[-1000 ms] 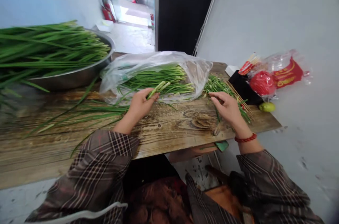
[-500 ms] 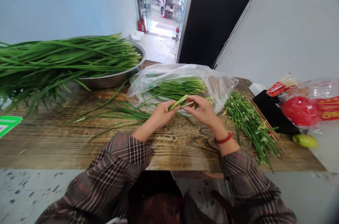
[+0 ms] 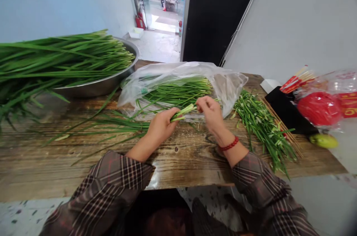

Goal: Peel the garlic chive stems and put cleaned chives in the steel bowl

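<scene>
My left hand point(image 3: 163, 126) is closed around a small bunch of garlic chives point(image 3: 182, 112), pale cut ends pointing right and green leaves trailing left over the table. Just right of those ends, my right hand point(image 3: 211, 112) has its fingers curled together; whatever is in them, if anything, is hidden. Behind both hands lies a clear plastic bag point(image 3: 231, 83) with more garlic chives point(image 3: 178, 92) in it. Right of my right hand is a loose heap of chive scraps point(image 3: 262, 128), green with pale bits.
A large metal bowl point(image 3: 97, 89) piled with long garlic chives point(image 3: 69, 57) stands at the left of the wooden table point(image 3: 195, 161). At the right are thin sticks point(image 3: 279, 126), a black holder point(image 3: 288, 113), a red plastic-wrapped bundle point(image 3: 319, 108) and a yellow-green fruit point(image 3: 323, 140).
My hands have moved apart: the left has drawn left with the bunch, and the right has come off its pale ends with fingers curled. The view has shifted slightly.
</scene>
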`<state>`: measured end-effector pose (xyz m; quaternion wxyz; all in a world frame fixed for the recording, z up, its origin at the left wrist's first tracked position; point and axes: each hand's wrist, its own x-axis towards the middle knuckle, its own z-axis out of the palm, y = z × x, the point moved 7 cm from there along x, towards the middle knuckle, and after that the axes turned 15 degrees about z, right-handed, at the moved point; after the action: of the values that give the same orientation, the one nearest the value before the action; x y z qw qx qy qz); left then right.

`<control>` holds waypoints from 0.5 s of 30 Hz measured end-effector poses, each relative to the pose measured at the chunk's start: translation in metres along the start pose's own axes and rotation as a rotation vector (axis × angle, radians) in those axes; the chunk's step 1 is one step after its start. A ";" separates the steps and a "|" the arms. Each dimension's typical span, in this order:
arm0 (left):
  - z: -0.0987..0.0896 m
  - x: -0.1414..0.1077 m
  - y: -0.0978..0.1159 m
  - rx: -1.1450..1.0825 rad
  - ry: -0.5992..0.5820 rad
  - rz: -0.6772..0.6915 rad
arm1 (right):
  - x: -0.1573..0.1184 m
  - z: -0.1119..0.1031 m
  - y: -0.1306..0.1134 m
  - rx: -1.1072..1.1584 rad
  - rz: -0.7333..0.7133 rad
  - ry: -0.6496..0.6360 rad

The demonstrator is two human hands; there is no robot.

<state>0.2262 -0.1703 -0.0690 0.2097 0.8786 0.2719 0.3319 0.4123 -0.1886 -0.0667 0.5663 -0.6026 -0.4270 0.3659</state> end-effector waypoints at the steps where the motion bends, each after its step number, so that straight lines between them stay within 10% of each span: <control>1: -0.002 -0.001 -0.001 0.018 0.017 -0.014 | 0.005 -0.016 -0.001 0.033 0.004 0.059; 7: -0.017 -0.001 -0.002 -0.013 0.154 -0.078 | 0.023 -0.089 -0.007 -0.300 -0.048 0.085; 15: -0.025 -0.002 0.000 -0.056 0.246 -0.142 | 0.033 -0.088 0.008 -0.864 -0.412 0.169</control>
<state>0.2080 -0.1668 -0.0525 0.2222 0.8035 0.3477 0.4291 0.5069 -0.1903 -0.0648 0.3575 -0.7131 -0.6029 -0.0146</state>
